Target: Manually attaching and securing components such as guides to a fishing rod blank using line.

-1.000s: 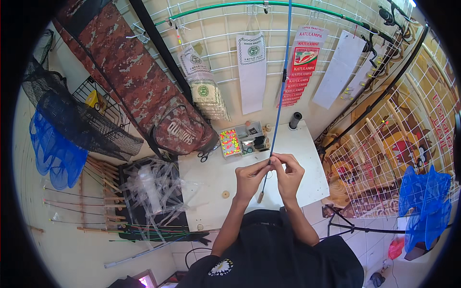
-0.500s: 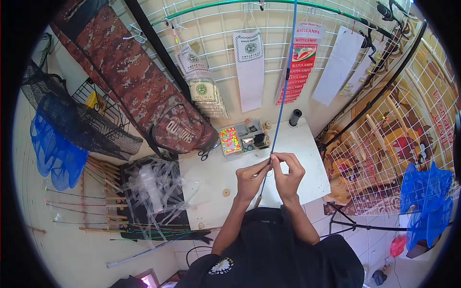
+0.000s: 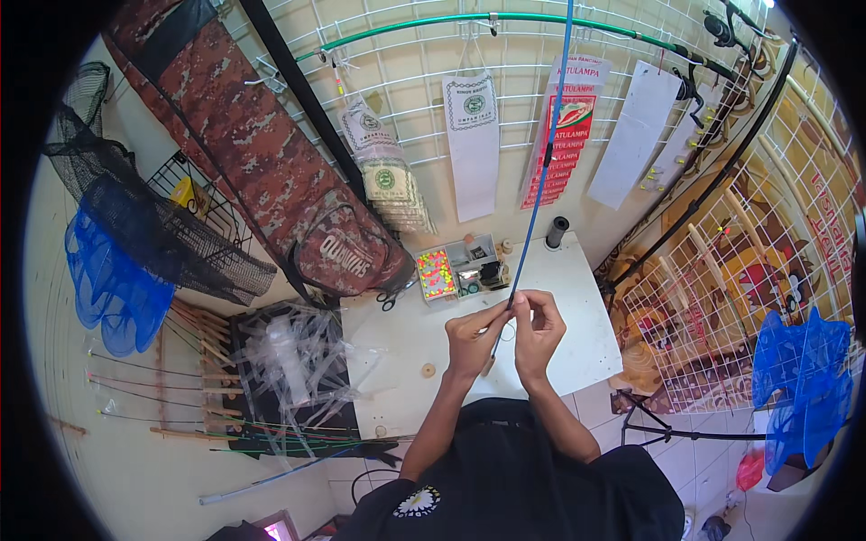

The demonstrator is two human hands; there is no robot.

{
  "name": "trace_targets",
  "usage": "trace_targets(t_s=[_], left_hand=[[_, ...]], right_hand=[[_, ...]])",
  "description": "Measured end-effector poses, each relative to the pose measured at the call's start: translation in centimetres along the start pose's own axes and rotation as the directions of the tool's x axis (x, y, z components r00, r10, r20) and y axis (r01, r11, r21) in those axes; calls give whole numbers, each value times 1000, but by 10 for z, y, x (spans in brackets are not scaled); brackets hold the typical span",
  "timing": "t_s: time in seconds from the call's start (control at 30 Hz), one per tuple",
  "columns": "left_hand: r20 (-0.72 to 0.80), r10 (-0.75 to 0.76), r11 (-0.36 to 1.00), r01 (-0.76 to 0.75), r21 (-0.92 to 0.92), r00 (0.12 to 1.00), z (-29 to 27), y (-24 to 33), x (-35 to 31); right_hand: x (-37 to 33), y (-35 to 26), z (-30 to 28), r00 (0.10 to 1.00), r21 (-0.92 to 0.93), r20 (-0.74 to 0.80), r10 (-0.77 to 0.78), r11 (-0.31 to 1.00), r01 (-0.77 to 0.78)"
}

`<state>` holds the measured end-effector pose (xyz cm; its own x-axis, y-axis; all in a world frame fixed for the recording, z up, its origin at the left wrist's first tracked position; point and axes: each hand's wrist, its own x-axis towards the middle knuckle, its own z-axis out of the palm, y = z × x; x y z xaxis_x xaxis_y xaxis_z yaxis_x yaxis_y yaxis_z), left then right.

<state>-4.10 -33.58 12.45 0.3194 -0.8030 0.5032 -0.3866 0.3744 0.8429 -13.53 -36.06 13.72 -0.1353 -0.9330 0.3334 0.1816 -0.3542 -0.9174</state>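
Note:
A slim blue fishing rod (image 3: pixel 539 194) runs from the top of the view down between my hands, its short butt end showing below them. My left hand (image 3: pixel 471 341) is closed on the rod, thumb and fingers pinched around it. Right beside it, my right hand (image 3: pixel 538 332) pinches at the same spot, fingertips meeting the left ones. A thin loop of line (image 3: pixel 509 334) shows between the hands. The exact bit under my fingertips is hidden.
On the white table (image 3: pixel 406 338) stand a compartment box (image 3: pixel 436 275) with bright beads, scissors (image 3: pixel 388 299), a small wooden disc (image 3: pixel 428 370) and a dark cylinder (image 3: pixel 557 232). Left are clear plastic wrappers (image 3: pixel 293 356) and a camouflage rod bag (image 3: pixel 262 144). Packets hang from the wire grid (image 3: pixel 415 54).
The view has shifted slightly, so the table and wall sit a little lower. My hands stay together on the rod, with only small finger movement on the right.

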Motion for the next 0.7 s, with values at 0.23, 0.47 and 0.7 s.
trace_targets(t_s=[0.23, 0.47, 0.7], left_hand=[[32, -80, 996, 81, -31, 996, -5, 5, 2], [47, -73, 995, 76, -71, 996, -5, 8, 2], [38, -38, 998, 40, -56, 999, -4, 2, -2]], right_hand=[[34, -43, 3, 973, -215, 33, -227, 950, 228], [86, -99, 13, 975, -14, 94, -203, 979, 205], [105, -129, 26, 964, 120, 163, -211, 974, 193]])
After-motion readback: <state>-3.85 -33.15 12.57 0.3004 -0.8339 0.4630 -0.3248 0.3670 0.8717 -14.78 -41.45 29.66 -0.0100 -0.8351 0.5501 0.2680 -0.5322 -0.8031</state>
